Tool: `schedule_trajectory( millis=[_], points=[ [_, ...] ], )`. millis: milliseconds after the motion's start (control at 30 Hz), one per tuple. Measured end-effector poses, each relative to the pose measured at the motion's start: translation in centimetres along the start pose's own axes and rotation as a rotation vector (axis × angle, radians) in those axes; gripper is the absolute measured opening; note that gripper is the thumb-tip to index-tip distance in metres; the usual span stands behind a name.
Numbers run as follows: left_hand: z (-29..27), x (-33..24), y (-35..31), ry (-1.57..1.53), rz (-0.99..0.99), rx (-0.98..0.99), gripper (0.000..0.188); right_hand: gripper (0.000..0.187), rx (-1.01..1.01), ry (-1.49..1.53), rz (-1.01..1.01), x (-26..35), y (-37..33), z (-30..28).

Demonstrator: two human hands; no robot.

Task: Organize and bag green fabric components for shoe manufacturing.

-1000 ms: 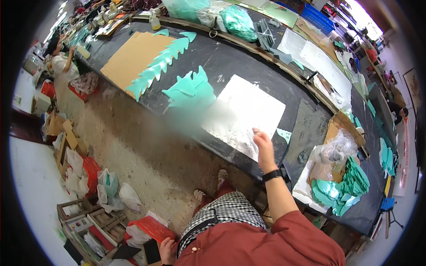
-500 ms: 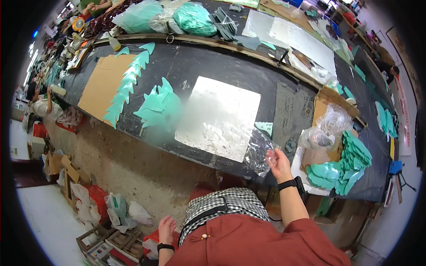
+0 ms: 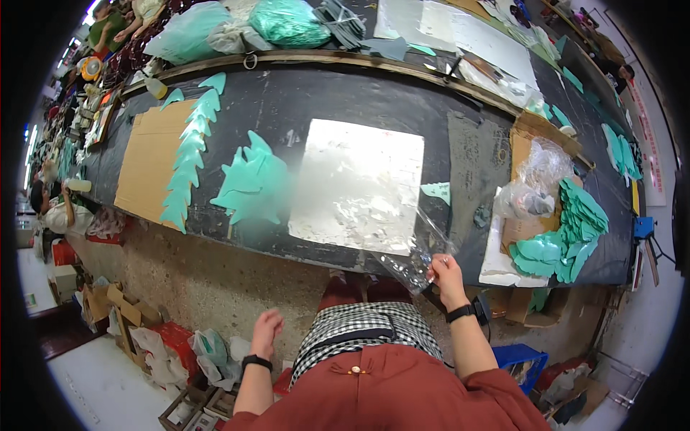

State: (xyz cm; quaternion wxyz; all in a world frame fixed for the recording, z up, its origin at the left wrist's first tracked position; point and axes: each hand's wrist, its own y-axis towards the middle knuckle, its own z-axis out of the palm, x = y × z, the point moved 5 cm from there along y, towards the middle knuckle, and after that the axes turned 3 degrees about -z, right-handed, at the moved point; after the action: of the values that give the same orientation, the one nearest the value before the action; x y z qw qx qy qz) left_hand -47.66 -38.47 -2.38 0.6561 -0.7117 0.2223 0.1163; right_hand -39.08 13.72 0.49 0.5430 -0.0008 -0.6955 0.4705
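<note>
My right hand (image 3: pixel 447 279) pinches a corner of a clear plastic sheet (image 3: pixel 413 269) at the table's front edge. The sheet hangs crumpled and overlaps the lower right corner of a square white board (image 3: pixel 352 165), whose surface has silvery patches. My left hand (image 3: pixel 267 332) is in the air left of my body, off the table, its fingers loosely curled with nothing seen in them. Left of the board lies a loose pile of pointed green pieces (image 3: pixel 251 179). One small green piece (image 3: pixel 437 191) with handwriting sits just right of the board.
A row of overlapping green pieces (image 3: pixel 188 158) lies along a brown cardboard sheet (image 3: pixel 144 169). At right, stacked green pieces (image 3: pixel 578 223) and crumpled clear plastic (image 3: pixel 537 169) fill a cardboard tray. A raised wooden rail (image 3: pixel 345 57) crosses behind. Bags and boxes stand on the floor.
My right hand has drawn the plastic sheet a little toward me, over the front edge. My left hand has risen and its fingers have curled in. The whole view has shifted.
</note>
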Motion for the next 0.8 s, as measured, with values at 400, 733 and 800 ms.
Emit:
schedule_trajectory(
  millis=[400, 733, 800],
  points=[
    [23.3, -26.0, -9.6, 0.986, 1.448, 0.669, 0.058, 0.011, 0.048, -0.700, -0.636, 6.4, -14.6, 3.5],
    [30.2, -15.6, -12.7, 1.290, 1.083, 1.240, 0.033, 0.014, -0.163, -0.433, -0.491, 6.5, -24.9, -4.2],
    [32.2, -13.6, -15.5, 1.185, 1.078, 1.316, 0.033, 0.014, -0.220, -0.414, -0.478, 4.1, -26.8, -7.8]
  ],
)
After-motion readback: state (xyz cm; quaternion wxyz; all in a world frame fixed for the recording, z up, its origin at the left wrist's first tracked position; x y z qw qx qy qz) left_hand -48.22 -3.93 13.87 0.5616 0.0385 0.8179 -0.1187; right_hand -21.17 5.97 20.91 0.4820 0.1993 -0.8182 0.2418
